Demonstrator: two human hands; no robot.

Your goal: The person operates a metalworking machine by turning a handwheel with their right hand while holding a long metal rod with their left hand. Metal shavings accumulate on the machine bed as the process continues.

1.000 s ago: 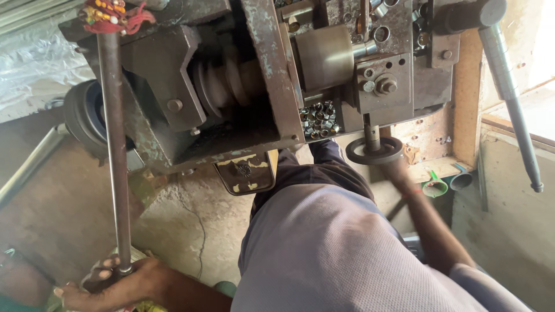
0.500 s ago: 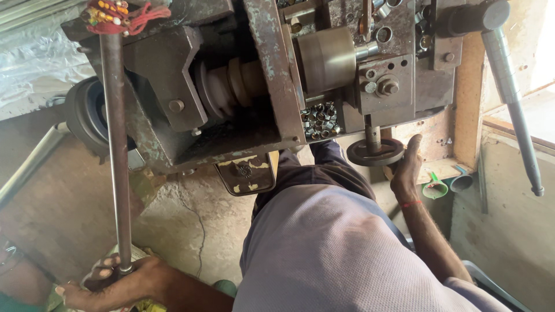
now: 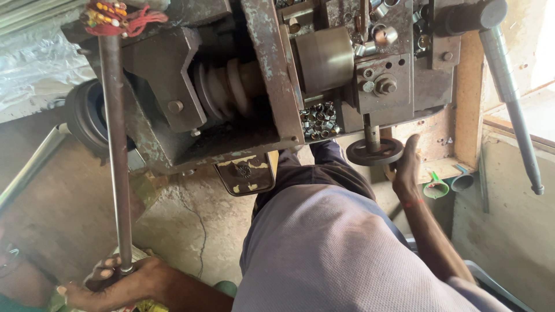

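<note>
Two hands work apart: my left hand (image 3: pixel 124 283) is wrapped around the bottom end of the long upright rod (image 3: pixel 115 150), while my right hand (image 3: pixel 406 167), fingers closing on its rim, grips the small handwheel (image 3: pixel 374 152).

The long rod (image 3: pixel 115 156) you hold is a thin grey metal bar. It stands almost straight up and down on the left side of the machine. Its top end has red string and small beads tied around it. Its bottom end sits in your left hand (image 3: pixel 118 282), low in the view, with your fingers (image 3: pixel 104 267) curled around it.

The small hand wheel (image 3: pixel 374 152) is round, dark and flat. It hangs on a short stem under the machine's right part. Your right hand (image 3: pixel 406 167) touches its right edge.
</note>
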